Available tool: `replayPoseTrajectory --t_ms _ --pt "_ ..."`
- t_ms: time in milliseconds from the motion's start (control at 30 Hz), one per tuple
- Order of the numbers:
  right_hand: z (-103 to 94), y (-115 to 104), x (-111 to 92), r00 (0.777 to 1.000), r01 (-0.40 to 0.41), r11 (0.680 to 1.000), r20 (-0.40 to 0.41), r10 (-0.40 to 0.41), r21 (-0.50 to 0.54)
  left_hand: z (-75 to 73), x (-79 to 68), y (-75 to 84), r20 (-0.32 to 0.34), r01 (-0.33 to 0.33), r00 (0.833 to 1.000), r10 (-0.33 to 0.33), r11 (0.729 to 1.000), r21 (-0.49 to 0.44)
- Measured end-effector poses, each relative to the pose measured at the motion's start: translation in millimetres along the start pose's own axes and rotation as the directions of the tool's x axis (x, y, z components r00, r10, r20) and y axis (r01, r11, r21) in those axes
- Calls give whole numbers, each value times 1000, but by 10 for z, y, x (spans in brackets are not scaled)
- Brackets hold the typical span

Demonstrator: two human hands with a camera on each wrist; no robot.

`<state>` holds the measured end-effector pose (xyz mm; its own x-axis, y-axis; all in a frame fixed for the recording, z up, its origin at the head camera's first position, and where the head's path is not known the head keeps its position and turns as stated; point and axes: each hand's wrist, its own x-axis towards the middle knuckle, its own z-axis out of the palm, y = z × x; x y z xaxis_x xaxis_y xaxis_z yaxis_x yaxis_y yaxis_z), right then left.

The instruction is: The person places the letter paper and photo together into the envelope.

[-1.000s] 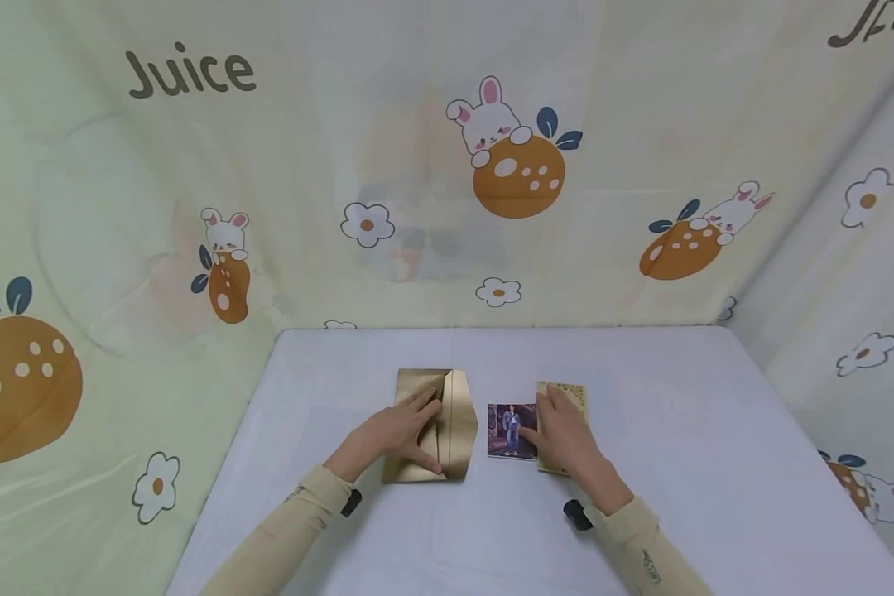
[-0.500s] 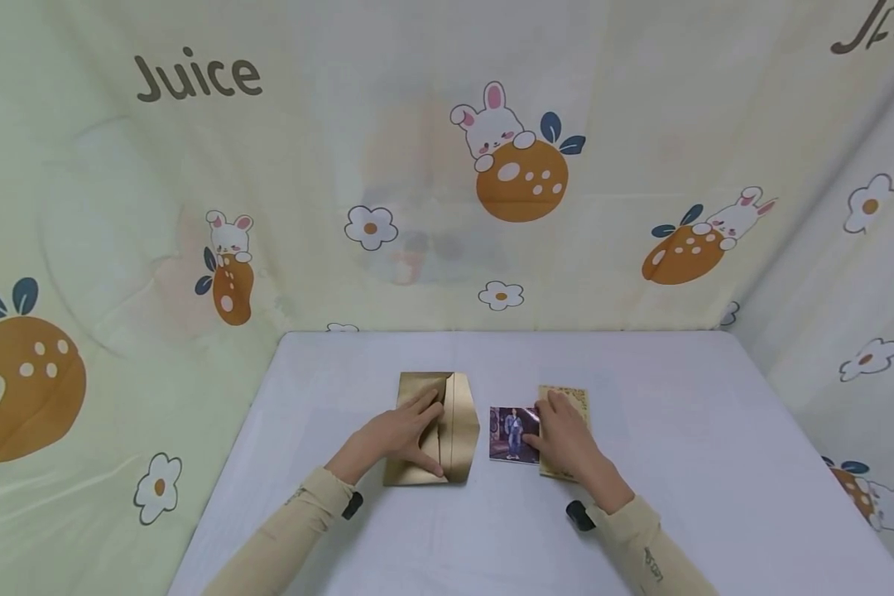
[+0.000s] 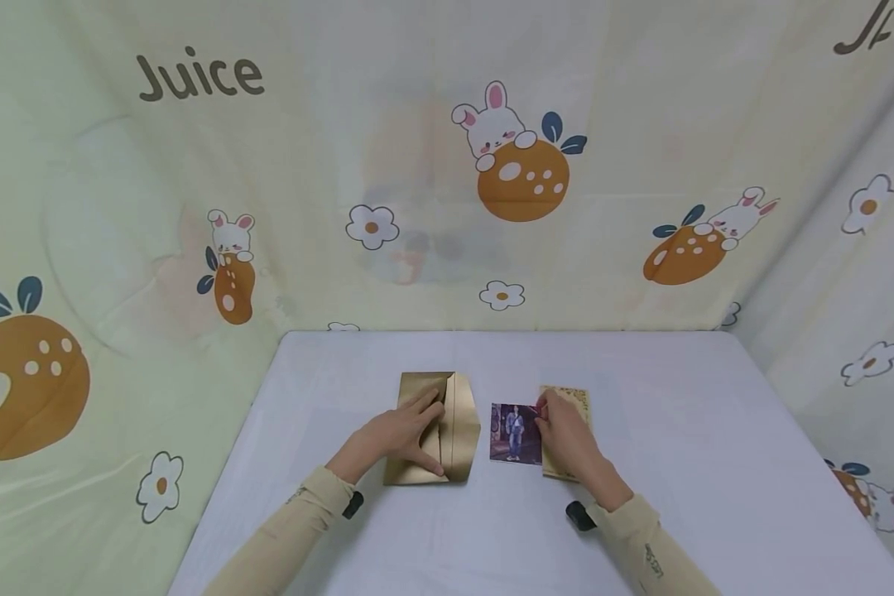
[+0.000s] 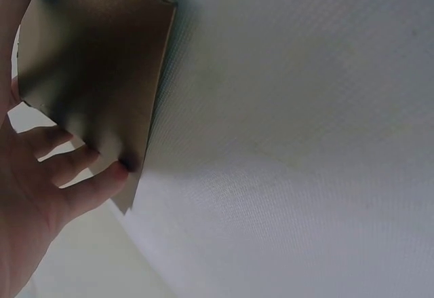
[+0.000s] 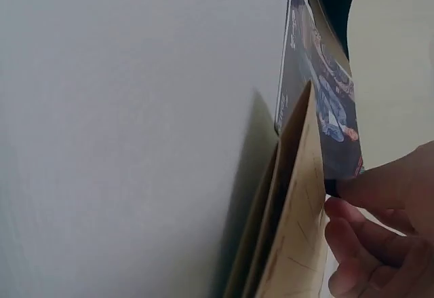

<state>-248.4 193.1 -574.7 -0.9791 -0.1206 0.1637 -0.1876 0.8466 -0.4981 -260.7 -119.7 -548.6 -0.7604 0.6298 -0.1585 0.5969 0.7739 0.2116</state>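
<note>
A gold paper envelope lies flat on the table, its flap toward the right. My left hand rests on it with fingers and thumb spread; in the left wrist view the fingertips touch the envelope. To the right, my right hand pinches the right edge of a small photo of a standing person in blue. Beneath that hand is a cream folded card with a patterned border. The right wrist view shows the card standing partly open, with thumb and fingertips at the photo.
A white-covered table carries these things. Behind it and at both sides hangs a pale curtain printed with rabbits, oranges and flowers. Dark wrist devices sit under both beige sleeves.
My right thumb has drawn back from the photo's face, and the fingers have curled in to pinch its right edge. The photo has shifted slightly. The left hand stays on the envelope.
</note>
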Motion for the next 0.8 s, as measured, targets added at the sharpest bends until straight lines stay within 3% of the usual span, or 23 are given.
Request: replayPoseTrajectory --t_ms 233,433,800 --pt "-107 22 4 997 -73 980 32 68 183 8 12 0 -4 -4 1000 4 1000 6" --pt "-192 31 68 986 -157 915 104 127 371 11 16 -3 -6 -1 1000 1 1000 6" --pt "-197 21 144 987 -160 882 86 136 442 14 7 -10 -7 0 1000 0 1000 7"
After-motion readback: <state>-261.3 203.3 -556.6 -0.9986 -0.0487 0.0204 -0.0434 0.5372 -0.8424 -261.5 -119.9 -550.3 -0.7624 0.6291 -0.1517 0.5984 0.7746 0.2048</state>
